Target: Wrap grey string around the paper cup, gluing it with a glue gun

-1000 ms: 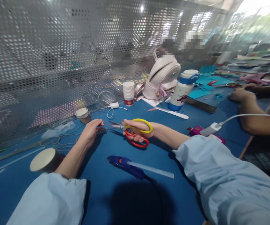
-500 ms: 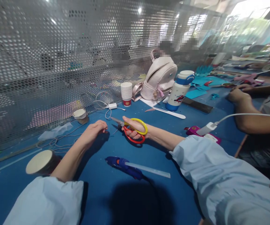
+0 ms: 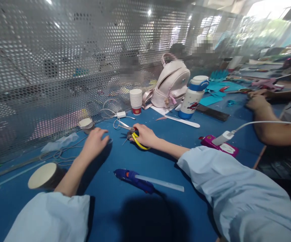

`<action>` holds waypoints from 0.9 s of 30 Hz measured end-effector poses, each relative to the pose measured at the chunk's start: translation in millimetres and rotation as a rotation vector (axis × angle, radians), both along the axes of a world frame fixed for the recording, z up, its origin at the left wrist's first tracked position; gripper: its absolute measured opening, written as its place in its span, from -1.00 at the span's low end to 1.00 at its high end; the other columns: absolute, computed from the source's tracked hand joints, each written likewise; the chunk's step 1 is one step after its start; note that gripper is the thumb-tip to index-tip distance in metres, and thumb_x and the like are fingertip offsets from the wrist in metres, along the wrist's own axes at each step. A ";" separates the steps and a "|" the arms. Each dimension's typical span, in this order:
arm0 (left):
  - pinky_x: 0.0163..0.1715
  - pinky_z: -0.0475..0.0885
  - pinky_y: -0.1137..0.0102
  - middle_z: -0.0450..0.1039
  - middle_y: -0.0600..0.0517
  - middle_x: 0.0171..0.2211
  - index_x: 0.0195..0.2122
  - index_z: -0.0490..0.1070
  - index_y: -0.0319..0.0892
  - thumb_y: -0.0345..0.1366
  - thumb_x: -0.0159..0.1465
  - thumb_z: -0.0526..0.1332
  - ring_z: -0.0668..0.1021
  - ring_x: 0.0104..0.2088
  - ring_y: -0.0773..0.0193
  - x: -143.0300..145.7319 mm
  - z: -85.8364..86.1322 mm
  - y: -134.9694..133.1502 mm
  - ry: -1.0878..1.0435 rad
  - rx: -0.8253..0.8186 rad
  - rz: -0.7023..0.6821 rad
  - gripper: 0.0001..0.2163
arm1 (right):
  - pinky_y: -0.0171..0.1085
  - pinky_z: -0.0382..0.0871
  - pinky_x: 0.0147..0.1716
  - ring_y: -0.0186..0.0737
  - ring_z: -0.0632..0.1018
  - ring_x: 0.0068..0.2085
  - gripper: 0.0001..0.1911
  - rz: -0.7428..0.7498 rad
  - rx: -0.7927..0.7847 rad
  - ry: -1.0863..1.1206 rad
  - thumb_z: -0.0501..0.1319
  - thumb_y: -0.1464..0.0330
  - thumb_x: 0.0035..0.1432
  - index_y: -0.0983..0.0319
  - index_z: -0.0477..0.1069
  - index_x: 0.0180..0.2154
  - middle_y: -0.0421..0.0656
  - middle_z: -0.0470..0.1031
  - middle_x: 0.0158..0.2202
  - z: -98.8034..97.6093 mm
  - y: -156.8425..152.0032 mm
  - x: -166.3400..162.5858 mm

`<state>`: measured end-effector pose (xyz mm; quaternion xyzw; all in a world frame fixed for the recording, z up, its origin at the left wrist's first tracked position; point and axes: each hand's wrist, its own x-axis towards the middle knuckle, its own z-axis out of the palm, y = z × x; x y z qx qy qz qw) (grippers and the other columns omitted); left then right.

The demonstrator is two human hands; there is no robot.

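Observation:
My right hand (image 3: 145, 136) lies palm down over a pair of scissors (image 3: 140, 144), fingers closed round its yellow and red handles. The blades (image 3: 125, 126) point up and left, close to a white cable (image 3: 117, 122) on the table. Left of it, my left hand (image 3: 96, 141) hovers low with its thumb apart from the fingers and nothing visible in it. A small cup with a whitish top (image 3: 86, 123) stands just beyond that hand. Nearer to me, a dark blue glue gun (image 3: 134, 179) lies on the table, a clear glue stick (image 3: 162, 182) projecting from it.
A paper cup (image 3: 43, 175) stands by my left forearm, near grey cord (image 3: 59, 153). Farther back are stacked cups (image 3: 136, 102), a pink backpack (image 3: 172, 84), a bottle (image 3: 192, 101) and a white knife (image 3: 183, 121). A magenta power strip (image 3: 226, 148) lies right, near another person's arms (image 3: 263, 114).
My right hand has turned palm down, bringing the scissors lower against the table. My left hand has shifted left, away from the blades, and its thumb has spread from the fingers.

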<state>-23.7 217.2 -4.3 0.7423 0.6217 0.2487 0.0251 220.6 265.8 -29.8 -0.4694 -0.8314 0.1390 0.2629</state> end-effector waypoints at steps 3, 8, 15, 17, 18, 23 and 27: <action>-0.11 0.37 0.27 0.48 -0.06 -0.28 -0.22 0.53 -0.13 -0.16 0.23 0.15 0.51 -0.20 0.10 29.5 -19.4 3.4 0.028 -0.078 -0.170 -0.76 | -0.22 0.29 -0.18 -0.08 0.47 -0.10 -0.50 0.009 0.009 -0.005 0.38 0.22 -0.06 0.21 0.33 -0.08 -0.04 0.49 -0.13 -7.4 0.7 -5.5; -0.12 0.39 0.21 0.48 -0.05 -0.29 -0.30 0.52 -0.17 -0.24 0.26 0.19 0.51 -0.19 0.14 44.1 -39.7 6.7 0.037 -0.135 -0.233 -0.84 | -0.26 0.30 -0.20 -0.15 0.51 -0.17 -0.72 0.039 -0.003 0.023 0.25 0.34 0.08 0.20 0.37 -0.12 -0.08 0.52 -0.15 -13.2 1.7 -7.0; -0.11 0.46 0.14 0.42 -0.08 0.00 0.00 0.38 -0.18 -0.20 0.31 0.18 0.52 -0.10 0.16 43.9 -42.7 9.4 -0.069 -0.201 -0.223 -0.72 | -0.27 0.33 -0.24 -0.20 0.52 -0.25 -0.66 0.036 -0.065 0.145 0.24 0.41 0.00 0.20 0.37 -0.11 -0.15 0.54 -0.24 -12.7 7.5 -0.4; -0.12 0.46 0.14 0.42 -0.08 0.00 0.00 0.38 -0.18 -0.21 0.31 0.18 0.52 -0.10 0.17 45.0 -37.1 7.2 -0.136 -0.224 -0.217 -0.72 | -0.23 0.33 -0.20 -0.18 0.52 -0.23 -0.66 0.031 -0.074 0.199 0.25 0.40 -0.02 0.21 0.37 -0.13 -0.13 0.53 -0.24 -12.2 7.9 0.5; -0.13 0.47 0.15 0.42 -0.08 -0.02 -0.01 0.38 -0.18 -0.21 0.31 0.18 0.52 -0.11 0.17 45.4 -32.4 5.9 -0.177 -0.236 -0.213 -0.73 | -0.21 0.34 -0.18 -0.17 0.51 -0.22 -0.66 0.030 -0.079 0.231 0.25 0.39 -0.03 0.21 0.37 -0.13 -0.13 0.53 -0.23 -11.7 7.8 0.8; -0.29 0.48 0.28 0.49 0.03 -0.31 -0.26 0.44 -0.25 -0.21 0.29 0.19 0.54 -0.32 0.28 51.7 4.0 0.9 -0.453 -0.299 -0.190 -0.81 | -0.21 0.36 -0.17 -0.20 0.51 -0.20 -0.62 0.099 -0.131 0.419 0.23 0.33 -0.04 0.20 0.32 -0.12 -0.11 0.50 -0.20 0.2 2.6 2.2; -0.43 0.42 0.43 0.44 0.08 -0.57 -0.51 0.39 -0.24 -0.39 0.25 0.17 0.48 -0.52 0.40 65.7 31.6 0.1 -0.742 -0.355 -0.218 -0.82 | -0.26 0.38 -0.27 -0.23 0.52 -0.24 -0.47 0.299 -0.332 0.687 0.25 0.33 -0.11 0.16 0.24 -0.03 -0.15 0.50 -0.21 26.0 -6.8 1.1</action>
